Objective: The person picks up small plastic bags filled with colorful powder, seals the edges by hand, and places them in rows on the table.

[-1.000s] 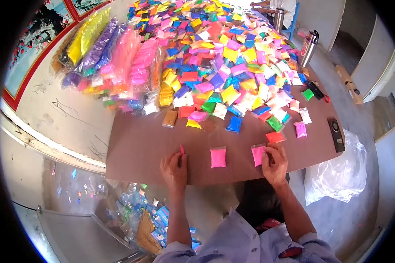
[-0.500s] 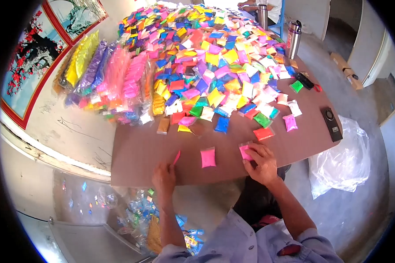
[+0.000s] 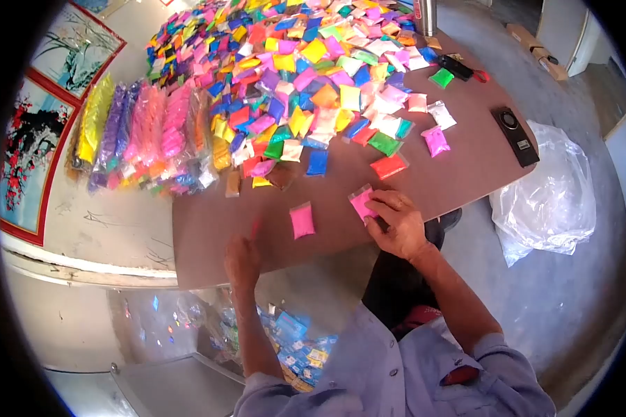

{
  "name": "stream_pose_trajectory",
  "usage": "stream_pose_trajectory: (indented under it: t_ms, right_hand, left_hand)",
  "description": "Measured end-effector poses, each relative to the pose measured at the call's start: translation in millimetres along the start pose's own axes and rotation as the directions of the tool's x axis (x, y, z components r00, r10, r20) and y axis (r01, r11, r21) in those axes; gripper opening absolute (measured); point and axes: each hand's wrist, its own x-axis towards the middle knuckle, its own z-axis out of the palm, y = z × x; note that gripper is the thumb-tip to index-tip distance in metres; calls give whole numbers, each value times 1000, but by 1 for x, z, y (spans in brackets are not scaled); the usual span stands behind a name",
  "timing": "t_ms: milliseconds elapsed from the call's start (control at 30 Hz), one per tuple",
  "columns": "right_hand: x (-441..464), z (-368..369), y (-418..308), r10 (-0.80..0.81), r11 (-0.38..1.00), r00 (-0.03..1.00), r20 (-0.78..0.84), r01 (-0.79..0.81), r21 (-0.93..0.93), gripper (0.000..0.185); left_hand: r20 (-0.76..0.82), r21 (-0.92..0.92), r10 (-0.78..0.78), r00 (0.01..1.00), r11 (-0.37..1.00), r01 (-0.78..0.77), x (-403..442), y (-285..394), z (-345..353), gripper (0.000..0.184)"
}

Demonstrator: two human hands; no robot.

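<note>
Near the table's front edge, my left hand (image 3: 243, 264) is closed around a thin pink piece (image 3: 256, 227), seen edge-on and blurred, which looks like a packet. My right hand (image 3: 403, 226) pinches the lower right side of a small clear packet with pink filling (image 3: 359, 201), low over the brown table (image 3: 438, 174). Between the hands lies another pink packet (image 3: 302, 221), flat and touched by neither.
A large heap of colourful small packets (image 3: 320, 90) covers the back of the table. Bundled long bags (image 3: 146, 132) stand at the left by the wall. A black device (image 3: 515, 134), a dark strapped object (image 3: 455, 67) and a steel flask (image 3: 426, 17) sit at the right.
The camera view has tilted and shifted, so the table's contents appear higher and further left. Both hands keep their holds, and the middle pink packet stays between them.
</note>
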Motion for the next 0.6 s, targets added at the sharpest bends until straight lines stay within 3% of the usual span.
stream_pose_trajectory:
  t_ms: [33, 100, 167, 233, 333, 400, 600]
  right_hand:
    - [-1, 2, 1, 21, 1000, 1000, -1, -21, 6, 28]
    - [-4, 3, 1, 58, 998, 998, 3, -58, 9, 28]
    - [-3, 4, 1, 36, 999, 999, -10, -35, 13, 26]
    - [-4, 4, 1, 33, 999, 999, -22, -33, 19, 25]
    - [-4, 4, 4, 21, 999, 999, -48, -19, 41, 22]
    - [-4, 4, 6, 19, 998, 998, -56, -16, 53, 21]
    - [0, 4, -1, 2, 1000, 998, -64, 0, 27, 17]
  left_hand:
    - [1, 1, 11, 1000, 1000, -11, 4, 4, -1, 17]
    - [79, -393, -150, 986, 904, 169, 6, 18, -2, 12]
    - [207, -572, -27, 978, 808, 144, 9, 78, -14, 8]
    - [111, -656, 150, 983, 754, -41, 9, 154, -22, 9]
    - [38, -689, 273, 961, 704, -172, 18, 193, 11, 11]
    - [5, -548, 429, 903, 757, -356, 26, 204, 23, 12]
    - [75, -350, 407, 910, 866, -358, 56, 203, 30, 10]
